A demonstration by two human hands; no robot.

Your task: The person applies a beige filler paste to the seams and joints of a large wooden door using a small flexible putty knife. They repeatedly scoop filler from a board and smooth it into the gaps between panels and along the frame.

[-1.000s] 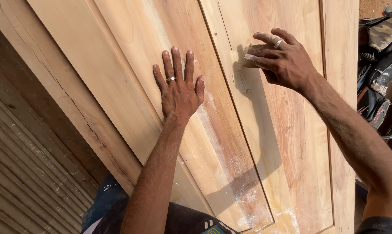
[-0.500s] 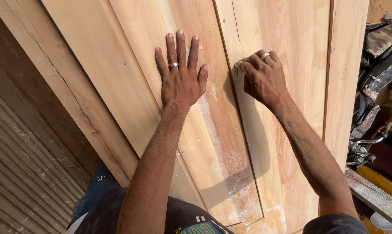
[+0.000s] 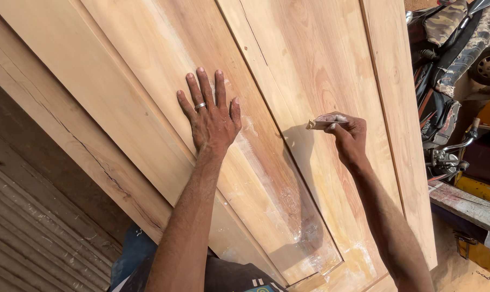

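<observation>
Sanding looks to be the step in hand. The right hand (image 3: 349,135), right of centre in the frame, has its fingers pinched shut on a small folded pad (image 3: 319,124) (sandpaper, by the look of it, dusted white), and the pad's free edge points toward the groove (image 3: 288,146) that runs down the door (image 3: 320,54) between the raised panel and the flat board beside it. Whether the pad actually touches the wood or rides just above it I cannot tell; its shadow falls on the panel right under it.

The left hand (image 3: 209,116), at centre, lies flat on the door with fingers spread and close together at the knuckles, holding nothing, palm pressed on the wood. It wears a ring (image 3: 200,106) on one finger. Below and to its right a streak of pale dust or filler (image 3: 288,211) runs along the moulding toward the lower middle of the frame, thickest near the bottom corner of the panel.

The door leans across most of the picture, its bare boards running from upper left to lower right. A cracked plank (image 3: 93,157) sits along its left edge, and a corrugated shutter (image 3: 34,238) fills the lower left corner. At the far right stands a motorcycle (image 3: 445,108).

By my reading, the next stroke calls for the pad's edge to be laid into the groove and drawn along its length with light, even pressure, while the flat hand steadies the door against the push.
</observation>
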